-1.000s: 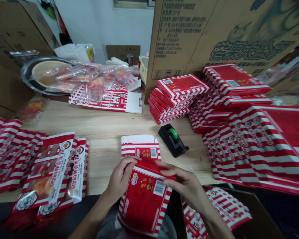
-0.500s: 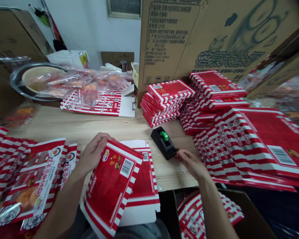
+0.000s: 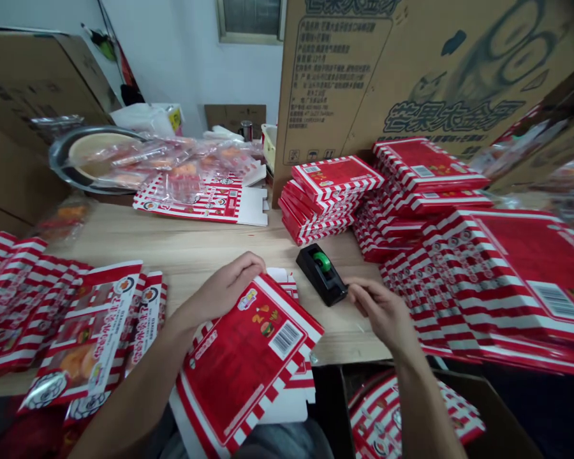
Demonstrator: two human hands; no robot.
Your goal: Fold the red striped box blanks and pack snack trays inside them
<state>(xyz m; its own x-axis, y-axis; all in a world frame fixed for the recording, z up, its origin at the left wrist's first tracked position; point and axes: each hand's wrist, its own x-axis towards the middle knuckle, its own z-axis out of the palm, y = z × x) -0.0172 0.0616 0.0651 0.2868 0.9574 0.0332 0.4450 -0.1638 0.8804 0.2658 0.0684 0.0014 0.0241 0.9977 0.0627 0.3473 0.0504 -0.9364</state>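
My left hand (image 3: 226, 287) grips the top edge of a flat red-and-white striped carton blank (image 3: 249, 363), which has a barcode and a small burger print. The blank tilts down toward my lap. Under it lies a second striped blank (image 3: 287, 408), mostly hidden, with white flaps showing at both ends. My right hand (image 3: 377, 312) is apart from the blanks, just to the right of a black tape dispenser (image 3: 321, 275) with a green roll. Its fingers are pinched together. No tape shows between them, though a thin strip could be too small to see.
Stacks of flat striped cartons (image 3: 325, 197) fill the wooden table's (image 3: 186, 248) right side. Bagged orange food packs (image 3: 86, 338) lie at the left. A cardboard box (image 3: 411, 408) holding striped cartons stands below the table's front edge. A large printed carton (image 3: 363, 83) stands behind.
My right hand has left the blank and moved to the dispenser. My left hand has carried the blank leftward and down over the second blank. The view has shifted slightly.
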